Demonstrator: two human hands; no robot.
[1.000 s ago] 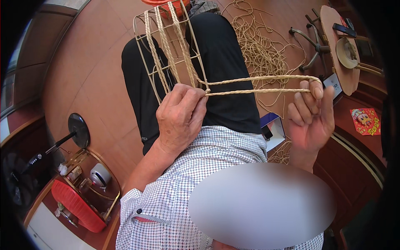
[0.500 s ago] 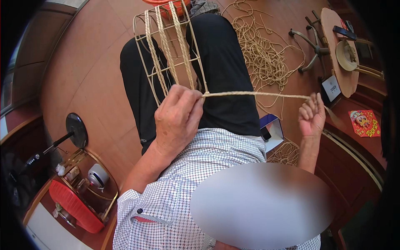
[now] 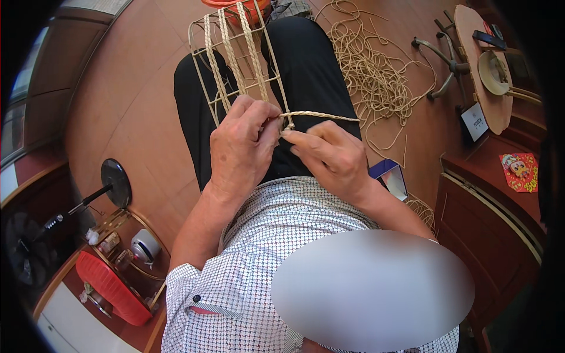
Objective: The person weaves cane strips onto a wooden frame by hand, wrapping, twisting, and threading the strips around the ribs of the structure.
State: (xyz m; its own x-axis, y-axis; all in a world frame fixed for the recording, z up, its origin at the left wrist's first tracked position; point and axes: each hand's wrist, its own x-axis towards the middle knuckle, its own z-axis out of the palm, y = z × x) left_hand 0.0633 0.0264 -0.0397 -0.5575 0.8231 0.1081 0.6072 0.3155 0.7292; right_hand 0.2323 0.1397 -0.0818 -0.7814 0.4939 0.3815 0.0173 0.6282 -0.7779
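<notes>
A wire frame [image 3: 202, 82] rests across my thighs, with several braided tan cords [image 3: 228, 50] stretched along its length. At the frame's near right corner, my left hand [image 3: 242, 147] is closed in a pinch on a twisted tan cord [image 3: 321, 114]. From those fingertips the cord runs out to the right above my right hand. My right hand [image 3: 334, 154] is also closed, its fingertips close to the small knot at that corner. What lies between the right fingertips is too small to make out.
Loose tan cord [image 3: 376, 76] lies heaped on the floor to the right. Beyond it are a round table [image 3: 471, 47] and metal chair legs [image 3: 450, 67]. An open blue box [image 3: 388, 175] sits by my right forearm. On the left stand a black round base [image 3: 116, 183] and a red basket [image 3: 109, 288].
My right hand has come in from the far right to the frame's corner, letting go of the cord's outer length. My left hand has shifted slightly up and left, still pinching.
</notes>
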